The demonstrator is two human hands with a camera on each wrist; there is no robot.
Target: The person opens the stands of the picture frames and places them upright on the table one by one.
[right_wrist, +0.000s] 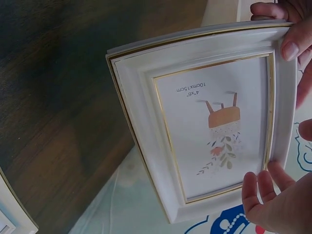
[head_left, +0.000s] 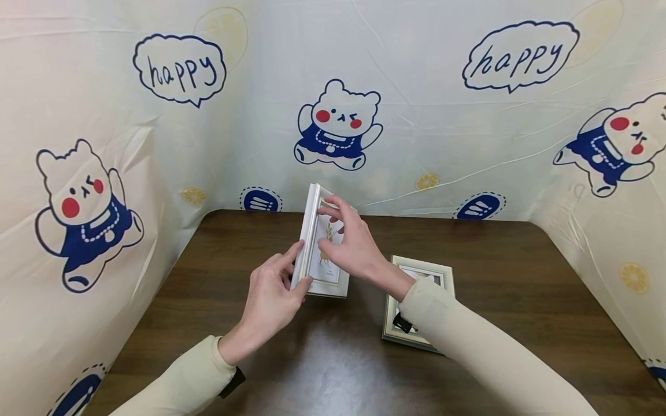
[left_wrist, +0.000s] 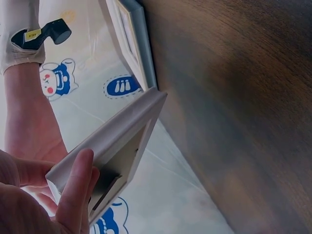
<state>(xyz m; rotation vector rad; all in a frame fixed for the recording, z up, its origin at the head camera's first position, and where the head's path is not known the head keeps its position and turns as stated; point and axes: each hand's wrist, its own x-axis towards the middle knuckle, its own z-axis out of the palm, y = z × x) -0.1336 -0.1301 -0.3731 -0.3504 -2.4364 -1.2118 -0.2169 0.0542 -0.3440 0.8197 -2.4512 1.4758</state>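
My left hand (head_left: 273, 294) grips a white picture frame (head_left: 332, 289) by its left side, the thumb on the front and the fingers behind. The frame is held tilted above the table. Its front shows thin gold lines and a printed sheet with a plant in an orange pot, plain in the right wrist view on the white frame (right_wrist: 150, 126). My right hand (head_left: 356, 242) is at the frame's front, thumb spread from the fingers. Its fingertips (right_wrist: 250, 180) meet the border near one corner. In the left wrist view the dark back of the frame (left_wrist: 126, 161) shows.
A second, cream picture frame (head_left: 448, 283) lies face up on the brown wooden table (head_left: 520, 323), partly under my right forearm. Cloth with printed bears (head_left: 338, 138) hangs around the table's back and sides. A black wrist strap (head_left: 402, 323) is on my right sleeve.
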